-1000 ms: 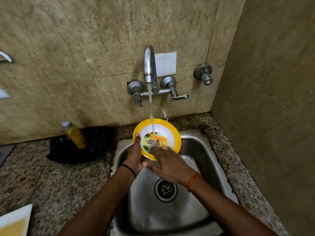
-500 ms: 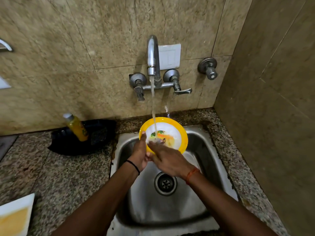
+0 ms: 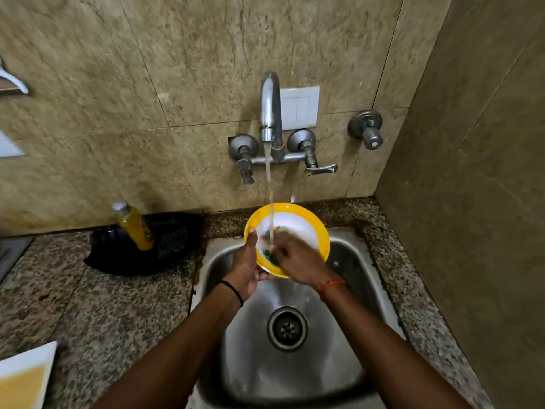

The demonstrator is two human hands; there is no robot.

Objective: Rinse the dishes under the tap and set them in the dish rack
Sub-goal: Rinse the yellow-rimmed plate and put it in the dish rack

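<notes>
Since half a second ago, the view is sitting slightly lower on the wall, and the printed picture inside the bowl is now mostly hidden under the right hand. I am seeing a yellow-rimmed bowl (image 3: 306,228) with a white inside being held tilted over the back of a steel sink (image 3: 351,264), just under the running tap (image 3: 269,107). Water is falling in a thin stream into the bowl. The left hand (image 3: 246,267) is gripping the bowl's left rim, thumb on the inside edge and fingers curled beneath. The right hand (image 3: 298,258) is lying inside the bowl with its fingers bent against the white surface under the stream; it is blurred, so I cannot tell whether it is clasping anything. A black band is circling the left wrist and an orange thread the right. On the speckled counter (image 3: 97,308) to the left, a yellow bottle (image 3: 134,225) is leaning against a black tray (image 3: 165,246). A drain (image 3: 287,328) is sitting in the middle of the sink.
</notes>
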